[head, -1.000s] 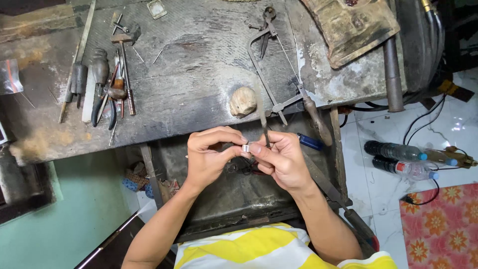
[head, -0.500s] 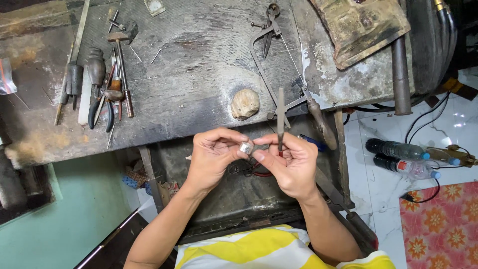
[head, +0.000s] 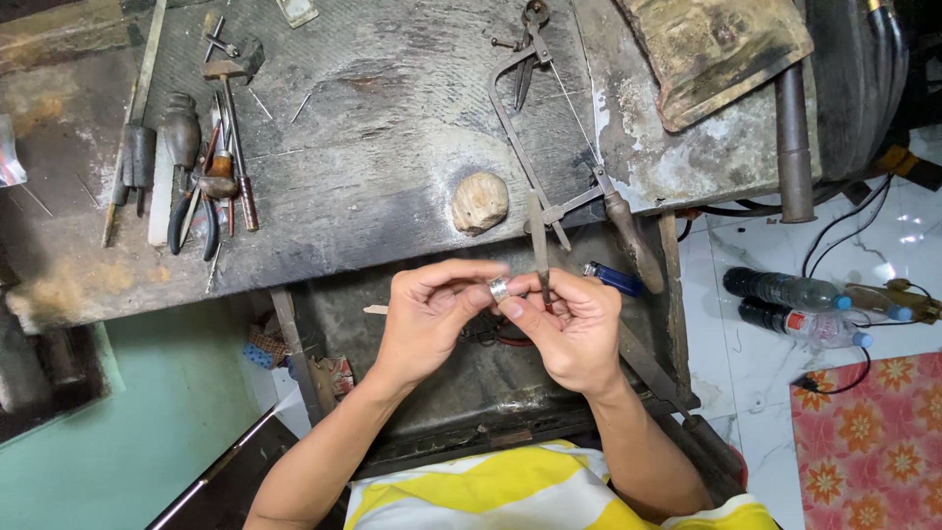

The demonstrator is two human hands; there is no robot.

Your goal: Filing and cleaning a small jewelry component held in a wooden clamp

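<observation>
Since a second ago the file (head: pixel 538 240) has swung upright in the right hand (head: pixel 574 329); left hand (head: pixel 432 314) fingers stay pinched on the silver ring (head: pixel 498 289), repositioning for filing.

Left hand (head: pixel 427 319) and right hand (head: pixel 574 329) close together — fingers (head: pixel 461 285) pinched, forearms converging.

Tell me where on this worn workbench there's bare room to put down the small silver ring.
The widest bare patch of the worn wooden bench top lies between the cluster of pliers and hammers on one side and the metal saw frame on the other, above the round tan lump. The tool cluster itself is crowded, and the edge nearest the left hand and right hand is narrow.
</observation>
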